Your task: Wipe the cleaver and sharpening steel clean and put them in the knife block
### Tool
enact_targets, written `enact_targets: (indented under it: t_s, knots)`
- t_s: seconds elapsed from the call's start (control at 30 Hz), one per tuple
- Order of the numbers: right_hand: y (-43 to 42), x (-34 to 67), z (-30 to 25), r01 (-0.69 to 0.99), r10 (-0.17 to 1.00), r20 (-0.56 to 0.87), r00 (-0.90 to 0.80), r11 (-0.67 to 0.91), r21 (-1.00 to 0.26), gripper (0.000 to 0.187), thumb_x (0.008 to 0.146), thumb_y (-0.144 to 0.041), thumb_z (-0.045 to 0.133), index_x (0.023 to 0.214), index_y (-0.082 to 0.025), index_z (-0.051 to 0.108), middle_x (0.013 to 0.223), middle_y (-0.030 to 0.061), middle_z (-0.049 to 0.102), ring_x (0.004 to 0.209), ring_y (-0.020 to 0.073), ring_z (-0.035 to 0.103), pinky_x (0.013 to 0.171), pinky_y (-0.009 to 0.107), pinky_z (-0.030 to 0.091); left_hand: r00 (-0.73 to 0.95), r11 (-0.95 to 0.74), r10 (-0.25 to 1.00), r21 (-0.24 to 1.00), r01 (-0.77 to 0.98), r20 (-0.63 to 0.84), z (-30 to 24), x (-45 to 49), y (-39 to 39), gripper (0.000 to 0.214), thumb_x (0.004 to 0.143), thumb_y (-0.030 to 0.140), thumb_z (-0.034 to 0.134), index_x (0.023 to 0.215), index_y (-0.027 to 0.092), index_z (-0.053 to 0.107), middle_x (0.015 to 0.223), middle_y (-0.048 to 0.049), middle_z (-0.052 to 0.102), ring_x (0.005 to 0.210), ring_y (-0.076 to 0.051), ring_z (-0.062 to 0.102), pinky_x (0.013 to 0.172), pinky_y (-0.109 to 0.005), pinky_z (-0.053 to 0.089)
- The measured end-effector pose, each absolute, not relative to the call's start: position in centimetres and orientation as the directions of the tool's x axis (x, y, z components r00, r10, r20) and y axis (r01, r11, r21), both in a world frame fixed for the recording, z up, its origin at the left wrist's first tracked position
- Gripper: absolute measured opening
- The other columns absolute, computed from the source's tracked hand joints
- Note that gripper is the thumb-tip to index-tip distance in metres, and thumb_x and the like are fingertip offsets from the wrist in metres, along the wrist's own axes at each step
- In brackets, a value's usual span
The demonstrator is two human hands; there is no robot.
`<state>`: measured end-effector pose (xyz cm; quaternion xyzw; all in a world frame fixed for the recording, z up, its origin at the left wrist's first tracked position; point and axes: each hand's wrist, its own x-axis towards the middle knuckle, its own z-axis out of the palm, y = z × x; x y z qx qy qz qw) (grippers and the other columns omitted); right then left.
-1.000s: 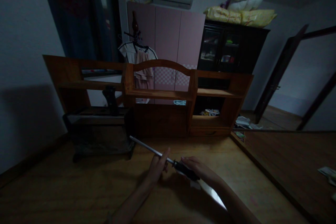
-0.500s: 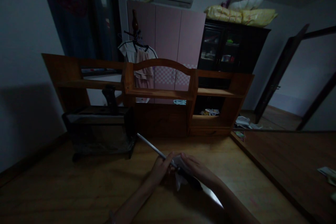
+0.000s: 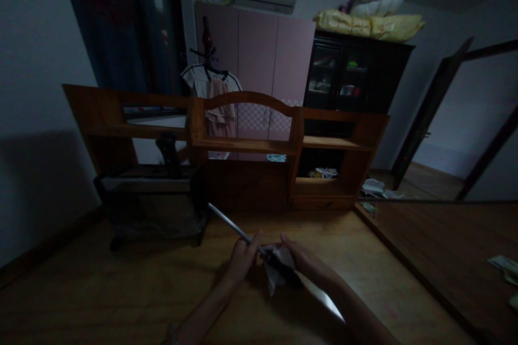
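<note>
A sharpening steel (image 3: 229, 221) with a slim metal rod and a black handle (image 3: 285, 270) slants across the space above the wooden tabletop. My left hand (image 3: 243, 259) is closed around the rod close to the handle, the thumb on top. Against the handle, my right hand (image 3: 303, 259) holds a crumpled white tissue (image 3: 275, 280), part of which hangs below. Some right fingers are hidden behind the tissue and handle. Left of my hands stands a dark knife block (image 3: 149, 210) with a black-handled knife (image 3: 169, 153) upright in it.
A wooden shelf unit (image 3: 246, 144) rises along the back of the tabletop (image 3: 133, 291). Behind it are a pink wardrobe (image 3: 259, 54), hanging clothes (image 3: 218, 97) and a black cabinet (image 3: 364, 75). A raised wooden edge (image 3: 408, 261) runs along the right side.
The tissue has spread more over the handle, and its loose end has shifted slightly left. Both hands and the steel have moved a little to the left.
</note>
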<state>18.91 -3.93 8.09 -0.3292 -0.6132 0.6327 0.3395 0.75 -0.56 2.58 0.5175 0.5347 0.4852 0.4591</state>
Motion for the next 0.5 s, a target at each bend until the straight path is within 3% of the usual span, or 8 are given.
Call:
enact_targets:
  t_s: [0.2,0.3,0.4,0.5]
  knots:
    - [-3.0,19.5,6.5,0.027,0.883,-0.072,-0.464,-0.068,-0.997,0.051,0.090,-0.060,0.052,0.081,-0.013,0.071,0.070,0.0019,0.062,0.060,0.0146,0.050,0.060,0.027,0.037,-0.037,0.032,0.999,0.995,0.096,-0.029,2.2,0.8,-0.4,0.061,0.073,0.073,0.053,0.046,0.020,0.043,0.041,0.0028,0.039,0.040,-0.010,0.040,0.045,-0.022,0.032]
    - [-2.9,19.5,6.6,0.063,0.884,-0.041,-0.466,-0.013,-0.998,0.039,0.082,-0.052,0.066,0.084,-0.014,0.072,0.078,0.0030,0.065,0.067,0.0165,0.053,0.065,0.027,0.039,-0.032,0.025,0.999,0.996,0.088,-0.022,2.0,0.8,-0.3,0.061,0.073,0.074,0.052,0.046,0.020,0.042,0.041,0.0034,0.038,0.040,-0.010,0.040,0.044,-0.022,0.031]
    - [-3.0,19.2,7.2,0.117,0.873,-0.040,-0.486,0.020,-0.993,0.043,0.076,-0.053,0.072,0.094,-0.014,0.073,0.088,0.0051,0.068,0.079,0.0202,0.057,0.075,0.030,0.042,-0.027,0.023,0.999,0.997,0.080,-0.021,2.2,0.9,-0.4,0.060,0.073,0.073,0.053,0.046,0.020,0.040,0.042,0.0041,0.035,0.039,-0.009,0.037,0.043,-0.022,0.029]
    - [-3.2,19.2,7.5,0.128,0.859,-0.038,-0.510,0.033,-0.991,0.047,0.076,-0.056,0.071,0.096,-0.014,0.073,0.087,0.0051,0.067,0.078,0.0198,0.056,0.075,0.030,0.041,-0.030,0.029,0.999,0.997,0.074,-0.027,2.6,0.9,-0.7,0.059,0.071,0.072,0.055,0.047,0.021,0.040,0.043,0.0041,0.036,0.041,-0.009,0.037,0.043,-0.022,0.029]
